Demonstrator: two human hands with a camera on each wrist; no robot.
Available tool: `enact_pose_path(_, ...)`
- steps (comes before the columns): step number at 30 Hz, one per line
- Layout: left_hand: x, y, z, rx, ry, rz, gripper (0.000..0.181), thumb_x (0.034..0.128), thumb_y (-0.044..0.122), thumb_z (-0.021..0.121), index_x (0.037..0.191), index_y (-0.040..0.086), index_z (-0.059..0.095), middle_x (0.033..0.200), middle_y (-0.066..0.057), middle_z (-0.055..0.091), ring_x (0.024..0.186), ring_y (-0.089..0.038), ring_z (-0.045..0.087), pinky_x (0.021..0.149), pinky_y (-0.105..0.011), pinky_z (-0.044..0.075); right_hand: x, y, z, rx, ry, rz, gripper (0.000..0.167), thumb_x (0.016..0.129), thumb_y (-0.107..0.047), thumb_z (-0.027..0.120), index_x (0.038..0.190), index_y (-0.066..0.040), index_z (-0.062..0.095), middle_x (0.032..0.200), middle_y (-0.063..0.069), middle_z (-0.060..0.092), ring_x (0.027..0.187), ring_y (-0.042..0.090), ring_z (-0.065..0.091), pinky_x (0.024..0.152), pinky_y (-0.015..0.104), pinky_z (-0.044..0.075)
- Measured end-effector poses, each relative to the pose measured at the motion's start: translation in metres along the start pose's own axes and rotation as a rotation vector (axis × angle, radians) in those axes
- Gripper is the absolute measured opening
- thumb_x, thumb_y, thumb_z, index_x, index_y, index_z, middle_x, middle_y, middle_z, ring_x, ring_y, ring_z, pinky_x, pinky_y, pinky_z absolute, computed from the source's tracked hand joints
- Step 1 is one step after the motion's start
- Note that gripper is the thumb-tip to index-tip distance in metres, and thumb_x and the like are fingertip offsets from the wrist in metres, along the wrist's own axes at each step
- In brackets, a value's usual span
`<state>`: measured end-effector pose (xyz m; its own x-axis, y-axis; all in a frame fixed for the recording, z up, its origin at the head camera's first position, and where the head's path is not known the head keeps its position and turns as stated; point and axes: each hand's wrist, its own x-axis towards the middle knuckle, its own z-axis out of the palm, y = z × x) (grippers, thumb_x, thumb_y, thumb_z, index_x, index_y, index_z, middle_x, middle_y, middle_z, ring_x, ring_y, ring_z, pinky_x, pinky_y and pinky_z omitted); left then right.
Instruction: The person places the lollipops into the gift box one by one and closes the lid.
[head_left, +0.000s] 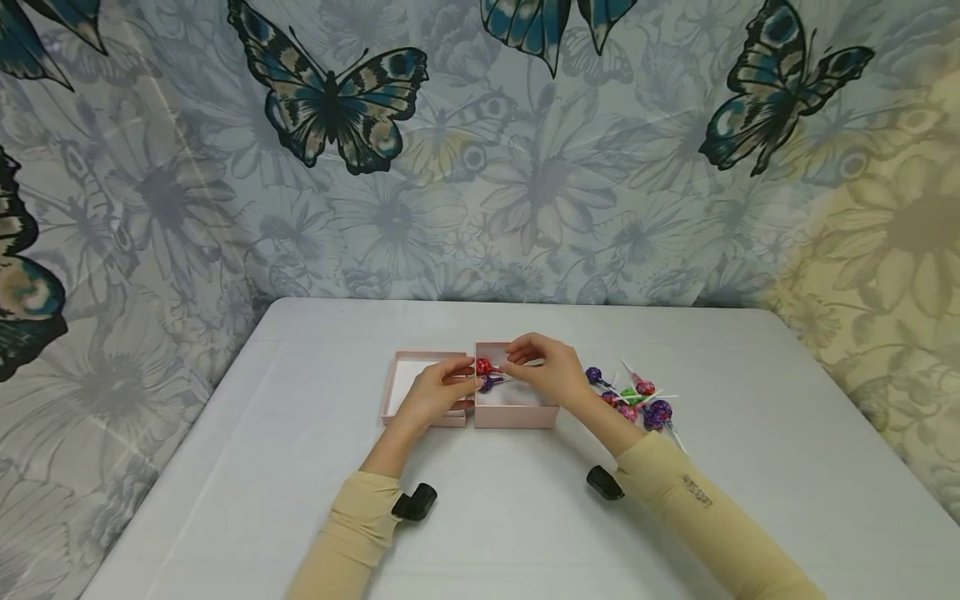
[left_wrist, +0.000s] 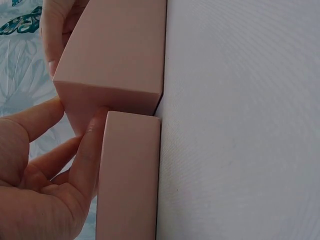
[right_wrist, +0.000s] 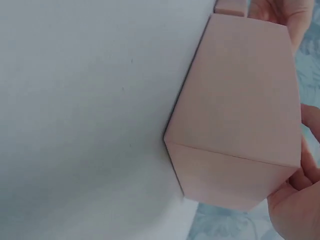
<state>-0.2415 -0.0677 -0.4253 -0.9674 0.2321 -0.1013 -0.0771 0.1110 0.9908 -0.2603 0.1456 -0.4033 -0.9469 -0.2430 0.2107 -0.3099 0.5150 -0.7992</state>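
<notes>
In the head view, an open pink box (head_left: 516, 418) holds a red lollipop (head_left: 483, 366) and a purple lollipop (head_left: 487, 384) at its left side. My left hand (head_left: 432, 392) grips the box's left wall; the left wrist view has its fingers (left_wrist: 90, 145) against the outer side, between box and lid. Over the box's interior, my right hand (head_left: 551, 371) has thumb and finger at the red lollipop's stick, pinching it. Both fingertips are small there, and the box wall (right_wrist: 235, 90) hides them in the right wrist view.
A shallow pink lid (head_left: 387, 387), white inside, lies left of the box. Several wrapped lollipops (head_left: 657, 414) in purple, red and green are heaped to the right, beside my right forearm. The white table (head_left: 487, 517) ends at a patterned cloth behind.
</notes>
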Motion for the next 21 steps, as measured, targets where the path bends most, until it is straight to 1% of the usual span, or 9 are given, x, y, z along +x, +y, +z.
enact_pose_path(3, 0.0, -0.001, 0.0, -0.002, 0.004, -0.005, 0.052, 0.0925, 0.012, 0.069, 0.14, 0.0, 0.051, 0.129, -0.018, 0.058, 0.107, -0.026, 0.063, 0.08, -0.035, 0.06, -0.003, 0.0, -0.004, 0.124, 0.015, 0.098, 0.036, 0.086, -0.027, 0.077, 0.112, -0.004, 0.068, 0.098, 0.003, 0.07, 0.094, 0.019, 0.064, 0.077, 0.031, 0.057)
enact_pose_path(5, 0.0, -0.001, 0.0, -0.004, 0.007, -0.004, 0.052, 0.0924, 0.011, 0.069, 0.139, 0.0, 0.051, 0.129, -0.018, 0.058, 0.108, -0.026, 0.063, 0.079, -0.035, 0.06, -0.006, 0.001, -0.007, 0.198, 0.021, 0.143, 0.042, 0.086, -0.031, 0.077, 0.116, -0.003, 0.066, 0.102, 0.004, 0.069, 0.096, 0.019, 0.063, 0.08, 0.029, 0.056)
enact_pose_path(8, 0.001, -0.002, 0.0, -0.008, 0.002, 0.003, 0.051, 0.0927, 0.01, 0.068, 0.139, -0.002, 0.05, 0.13, -0.019, 0.058, 0.109, -0.027, 0.063, 0.079, -0.034, 0.06, -0.011, 0.003, -0.011, 0.321, 0.031, 0.181, 0.047, 0.086, -0.031, 0.077, 0.119, -0.001, 0.063, 0.106, 0.006, 0.068, 0.098, 0.019, 0.063, 0.086, 0.03, 0.055)
enact_pose_path(11, 0.001, -0.003, 0.0, -0.01, -0.008, 0.011, 0.051, 0.093, 0.009, 0.068, 0.139, -0.003, 0.05, 0.131, -0.02, 0.056, 0.11, -0.028, 0.062, 0.079, -0.034, 0.06, -0.018, 0.007, -0.017, 0.404, 0.045, 0.188, 0.047, 0.087, -0.029, 0.076, 0.12, 0.001, 0.061, 0.106, 0.007, 0.067, 0.099, 0.018, 0.064, 0.092, 0.035, 0.054)
enact_pose_path(12, 0.001, -0.003, 0.001, -0.009, -0.01, 0.012, 0.051, 0.093, 0.009, 0.068, 0.139, -0.003, 0.049, 0.131, -0.021, 0.056, 0.11, -0.028, 0.062, 0.079, -0.034, 0.06, -0.02, 0.008, -0.019, 0.416, 0.051, 0.189, 0.047, 0.087, -0.028, 0.076, 0.12, 0.002, 0.061, 0.106, 0.007, 0.067, 0.098, 0.018, 0.064, 0.092, 0.037, 0.054)
enact_pose_path(14, 0.001, -0.002, 0.001, -0.006, -0.012, 0.011, 0.051, 0.0932, 0.01, 0.067, 0.139, -0.003, 0.049, 0.131, -0.021, 0.056, 0.11, -0.028, 0.062, 0.079, -0.034, 0.06, -0.025, 0.011, -0.024, 0.414, 0.062, 0.197, 0.048, 0.087, -0.03, 0.076, 0.121, 0.001, 0.061, 0.107, 0.005, 0.067, 0.098, 0.016, 0.064, 0.09, 0.034, 0.055)
enact_pose_path(16, 0.0, -0.001, 0.0, -0.004, -0.008, 0.005, 0.051, 0.093, 0.01, 0.068, 0.139, -0.002, 0.05, 0.13, -0.02, 0.057, 0.109, -0.028, 0.062, 0.079, -0.033, 0.06, -0.03, 0.014, -0.03, 0.391, 0.076, 0.22, 0.049, 0.086, -0.034, 0.076, 0.121, -0.002, 0.062, 0.106, 0.001, 0.068, 0.098, 0.013, 0.064, 0.072, 0.026, 0.057)
enact_pose_path(18, 0.0, 0.0, 0.0, 0.0, -0.003, 0.0, 0.051, 0.093, 0.01, 0.068, 0.14, -0.001, 0.05, 0.13, -0.02, 0.057, 0.108, -0.027, 0.063, 0.079, -0.033, 0.06, -0.035, 0.018, -0.037, 0.377, 0.086, 0.233, 0.049, 0.087, -0.035, 0.075, 0.121, -0.002, 0.061, 0.107, -0.001, 0.068, 0.099, 0.013, 0.064, 0.068, 0.02, 0.054)
enact_pose_path(21, -0.001, 0.0, -0.001, 0.01, 0.002, -0.002, 0.052, 0.0929, 0.01, 0.068, 0.14, 0.0, 0.05, 0.131, -0.019, 0.056, 0.109, -0.028, 0.063, 0.079, -0.033, 0.06, -0.044, 0.026, -0.048, 0.37, 0.099, 0.252, 0.047, 0.088, -0.035, 0.074, 0.12, -0.003, 0.061, 0.107, -0.002, 0.068, 0.102, 0.016, 0.064, 0.069, 0.022, 0.056)
